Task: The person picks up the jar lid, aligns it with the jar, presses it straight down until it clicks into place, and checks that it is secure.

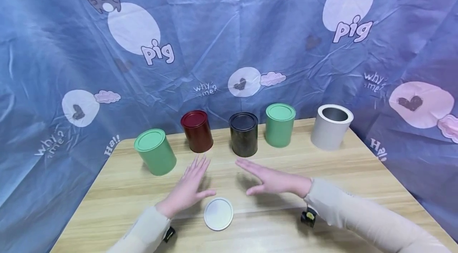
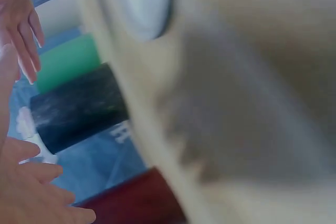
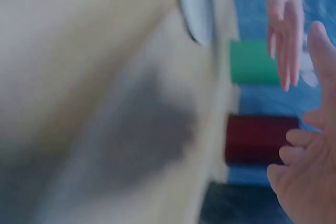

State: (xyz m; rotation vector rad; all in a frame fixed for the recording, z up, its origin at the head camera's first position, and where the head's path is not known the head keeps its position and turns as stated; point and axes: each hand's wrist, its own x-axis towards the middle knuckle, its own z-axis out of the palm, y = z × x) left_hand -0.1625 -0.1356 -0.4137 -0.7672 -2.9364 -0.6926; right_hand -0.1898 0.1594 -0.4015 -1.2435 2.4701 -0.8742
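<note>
Both hands hover over the wooden table, apart from each other and holding nothing. The left hand [image 1: 189, 187], fingers extended and thumb spread, is in front of the dark red can [image 1: 197, 132]. Facing it, the right hand [image 1: 273, 179] has straight fingers pointing left, in front of the black can [image 1: 244, 136]. A round pale lid [image 1: 218, 214] lies flat on the table, nearest the left thumb. In the right wrist view, the right hand [image 3: 310, 166] shows its fingers partly overlapping the dark red can [image 3: 260, 140].
A lidded green can [image 1: 156, 153] stands at the left, another green can [image 1: 280, 126] right of the black one. The white can [image 1: 330, 128] at the far right has an open top. A blue printed cloth [image 1: 214, 26] hangs behind the wooden table [image 1: 118, 201].
</note>
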